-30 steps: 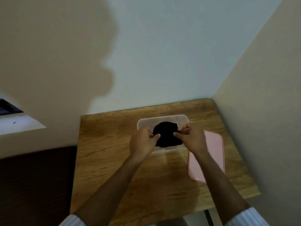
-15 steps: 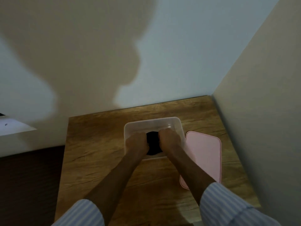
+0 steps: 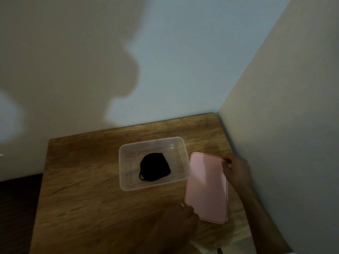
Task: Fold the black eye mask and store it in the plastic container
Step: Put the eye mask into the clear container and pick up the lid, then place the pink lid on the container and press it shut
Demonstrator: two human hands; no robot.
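The folded black eye mask lies inside the clear plastic container on the wooden table, an ear loop curling at its lower left. Nothing touches the mask. The pink lid lies flat on the table just right of the container. My right hand pinches the lid's far right corner. My left hand, dim and blurred, has its fingers on the lid's near left corner.
A light wall meets the table's far edge, and another wall runs close along its right side. A dark floor area lies off the table's left edge.
Both hands have let go of the mask and left the container. The mask now rests inside it. The hands have moved to the pink lid on the right.
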